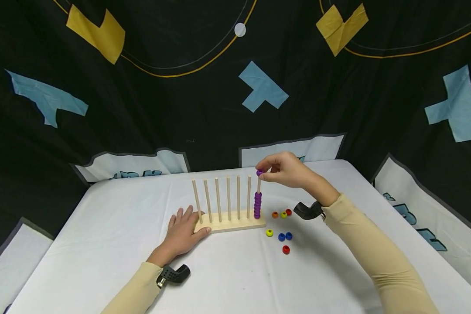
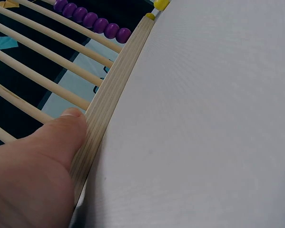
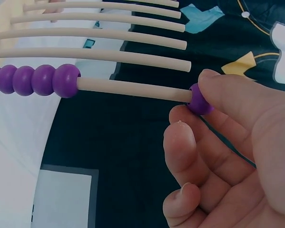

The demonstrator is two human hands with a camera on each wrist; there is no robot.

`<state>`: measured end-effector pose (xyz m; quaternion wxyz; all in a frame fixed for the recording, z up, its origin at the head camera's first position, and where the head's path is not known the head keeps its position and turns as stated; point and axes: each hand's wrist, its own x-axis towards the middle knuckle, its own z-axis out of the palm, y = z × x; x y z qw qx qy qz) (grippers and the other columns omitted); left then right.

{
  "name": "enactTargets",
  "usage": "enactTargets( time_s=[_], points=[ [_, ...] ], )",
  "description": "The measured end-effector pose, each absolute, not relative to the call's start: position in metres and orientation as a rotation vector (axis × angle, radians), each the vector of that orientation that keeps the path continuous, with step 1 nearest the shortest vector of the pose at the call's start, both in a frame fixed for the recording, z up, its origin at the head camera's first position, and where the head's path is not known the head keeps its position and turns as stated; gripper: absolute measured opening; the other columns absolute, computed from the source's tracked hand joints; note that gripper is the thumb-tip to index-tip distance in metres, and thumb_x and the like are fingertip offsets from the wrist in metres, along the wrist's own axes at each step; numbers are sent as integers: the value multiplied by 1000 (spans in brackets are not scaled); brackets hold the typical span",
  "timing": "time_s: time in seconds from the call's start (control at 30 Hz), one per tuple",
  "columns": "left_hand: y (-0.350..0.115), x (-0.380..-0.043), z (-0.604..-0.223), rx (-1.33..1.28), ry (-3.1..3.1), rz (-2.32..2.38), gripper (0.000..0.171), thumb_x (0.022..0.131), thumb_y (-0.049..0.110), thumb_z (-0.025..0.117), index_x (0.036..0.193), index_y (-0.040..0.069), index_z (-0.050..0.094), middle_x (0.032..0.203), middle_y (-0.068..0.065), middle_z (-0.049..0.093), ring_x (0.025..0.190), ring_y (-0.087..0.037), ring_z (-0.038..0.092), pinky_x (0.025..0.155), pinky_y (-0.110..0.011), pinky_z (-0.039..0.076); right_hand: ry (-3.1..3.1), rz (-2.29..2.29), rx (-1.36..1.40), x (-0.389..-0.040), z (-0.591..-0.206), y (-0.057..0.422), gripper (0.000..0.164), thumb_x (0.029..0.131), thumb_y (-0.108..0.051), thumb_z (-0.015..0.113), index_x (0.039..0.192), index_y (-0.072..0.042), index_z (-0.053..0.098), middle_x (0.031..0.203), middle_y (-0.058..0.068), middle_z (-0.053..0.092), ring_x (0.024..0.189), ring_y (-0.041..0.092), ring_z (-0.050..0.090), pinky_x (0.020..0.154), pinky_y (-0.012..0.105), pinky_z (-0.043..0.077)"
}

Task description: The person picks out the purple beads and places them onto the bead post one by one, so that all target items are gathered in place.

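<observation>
A wooden peg rack (image 1: 231,225) with a row of upright pegs stands on the table. My left hand (image 1: 182,233) rests at its left end, fingers spread, thumb along the front of the base. In the left wrist view the thumb (image 2: 68,130) touches the base. Between thumb and fingertips, my right hand (image 1: 286,169) pinches a purple bead (image 3: 200,100) at the top of the rightmost peg (image 3: 132,89); the peg's tip meets the bead's hole. Lower on that peg sits a stack of several purple beads (image 1: 257,205). The other pegs carry no beads.
Right of the rack lie loose beads: an orange bead (image 1: 275,214), yellow beads (image 1: 269,233), red beads (image 1: 286,249) and blue beads (image 1: 281,237). A white cloth covers the table (image 1: 227,270). Behind it hangs a black curtain (image 1: 188,113).
</observation>
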<state>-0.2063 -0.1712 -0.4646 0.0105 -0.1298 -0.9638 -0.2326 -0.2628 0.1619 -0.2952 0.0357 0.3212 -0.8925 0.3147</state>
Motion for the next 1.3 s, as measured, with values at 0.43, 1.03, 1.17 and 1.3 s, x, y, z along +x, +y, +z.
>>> enactTargets(
  time_s=[0.43,1.03,1.17,1.3],
  points=[
    [-172,-207,-466,-398,-3011,-721,61,99,45,59,142,2,52,162,-34,28,151,-60,14,119,-75,10,-2744,965,1001,-262,-297,163,24,91,-11,76,114,-2,75,103,10,77,72,16,58,64,24,52],
    [-171,-206,-464,-399,-3007,-738,62,99,45,60,144,3,51,162,-34,29,151,-61,15,119,-75,10,-2744,957,1006,-262,-297,167,23,91,-9,76,113,-1,74,100,11,78,71,15,60,64,24,52],
    [-171,-206,-465,-398,-3009,-729,63,99,45,60,145,3,50,162,-34,28,152,-60,14,119,-75,9,-2737,942,1013,-262,-298,168,23,92,-9,75,113,-1,75,99,11,78,71,14,60,63,23,52],
    [-171,-206,-465,-397,-3008,-734,63,99,44,59,145,2,50,162,-34,28,152,-60,14,119,-75,9,-2740,953,1005,-262,-300,169,23,91,-8,75,113,1,74,99,11,78,71,15,61,64,24,52]
  ],
)
